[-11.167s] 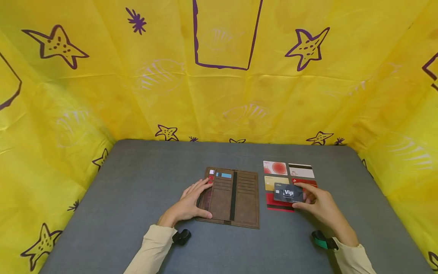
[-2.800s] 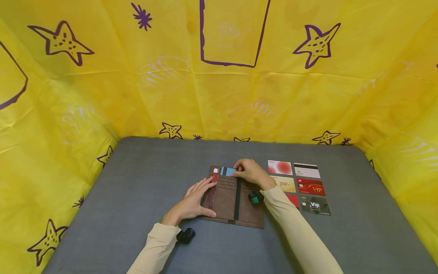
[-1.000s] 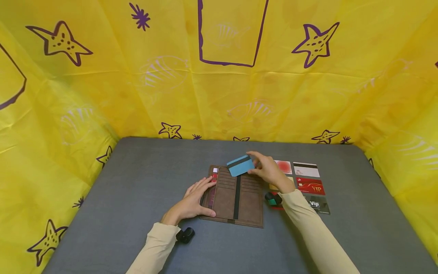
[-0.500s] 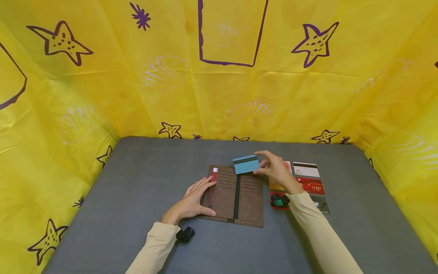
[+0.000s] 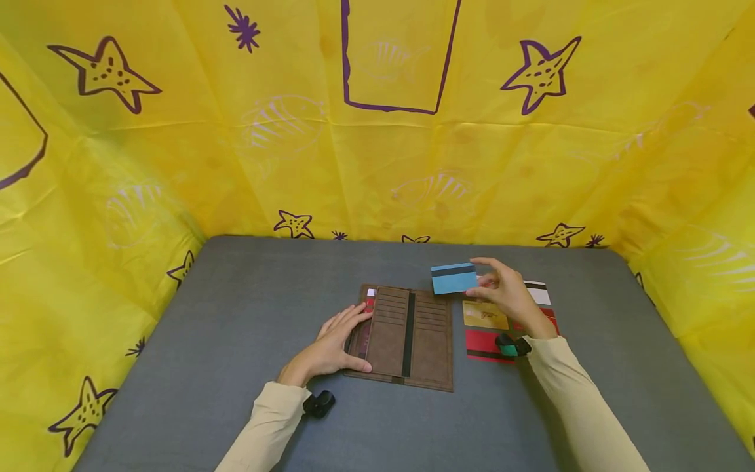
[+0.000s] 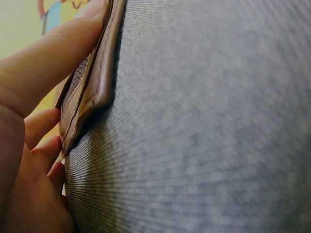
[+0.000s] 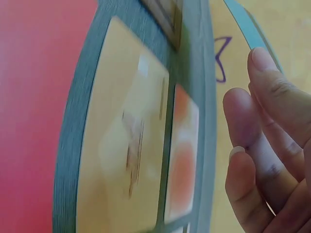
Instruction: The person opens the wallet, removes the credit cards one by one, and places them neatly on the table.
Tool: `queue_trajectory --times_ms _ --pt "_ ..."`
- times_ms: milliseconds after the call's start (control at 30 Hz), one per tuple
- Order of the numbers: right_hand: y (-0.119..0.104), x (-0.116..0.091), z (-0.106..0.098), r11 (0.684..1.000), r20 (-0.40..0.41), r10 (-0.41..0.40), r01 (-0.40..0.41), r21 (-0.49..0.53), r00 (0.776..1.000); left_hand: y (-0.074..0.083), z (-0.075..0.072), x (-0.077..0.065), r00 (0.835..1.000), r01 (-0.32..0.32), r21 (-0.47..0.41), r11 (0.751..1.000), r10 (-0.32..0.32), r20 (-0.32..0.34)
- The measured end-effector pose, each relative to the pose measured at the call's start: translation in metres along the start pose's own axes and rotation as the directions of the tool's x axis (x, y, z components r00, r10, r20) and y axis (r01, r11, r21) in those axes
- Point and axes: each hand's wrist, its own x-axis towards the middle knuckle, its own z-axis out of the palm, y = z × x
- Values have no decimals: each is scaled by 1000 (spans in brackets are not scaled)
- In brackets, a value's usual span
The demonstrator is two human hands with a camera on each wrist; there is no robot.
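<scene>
Between thumb and fingertips my right hand [image 5: 504, 288] pinches a light blue card [image 5: 453, 283] with a dark stripe, lifted just past the wallet's upper right corner. In the right wrist view only the blue card's edge [image 7: 245, 24] shows. An unfolded brown wallet [image 5: 433, 357] with stacked card slots and a black central band lies on the table. My left hand [image 5: 321, 354] rests on its left side, thumb on the leather and fingers spread along the left edge. White and red items [image 5: 369, 303] peek from the wallet beside these fingers.
Right of the wallet lie a gold card [image 5: 480, 316], a red striped card [image 5: 482, 347], a white striped card [image 5: 539, 295] and a red card [image 5: 551, 318], partly covered by my right hand and wrist. A yellow patterned cloth [image 5: 377, 170] walls the grey table [image 5: 265, 282].
Earlier, my right hand laid down the dark Vip card, then drew the blue card out of the wallet's upper slot. Over the last second it carries it rightward. My left hand stays put.
</scene>
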Motion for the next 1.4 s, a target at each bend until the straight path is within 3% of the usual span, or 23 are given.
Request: queue_trajectory --times_ms 267,867,1400 --pt "15 -15 -24 998 -29 26 -28 -58 999 0 1 1 1000 0 -1 1000 0 0" --pt "38 -41 -69 993 -104 74 -83 -82 992 0 1 2 1000 4 -4 1000 -4 -1" --pt "68 -71 -100 989 -198 133 -143 -35 971 0 1 2 1000 10 -17 1000 -10 0"
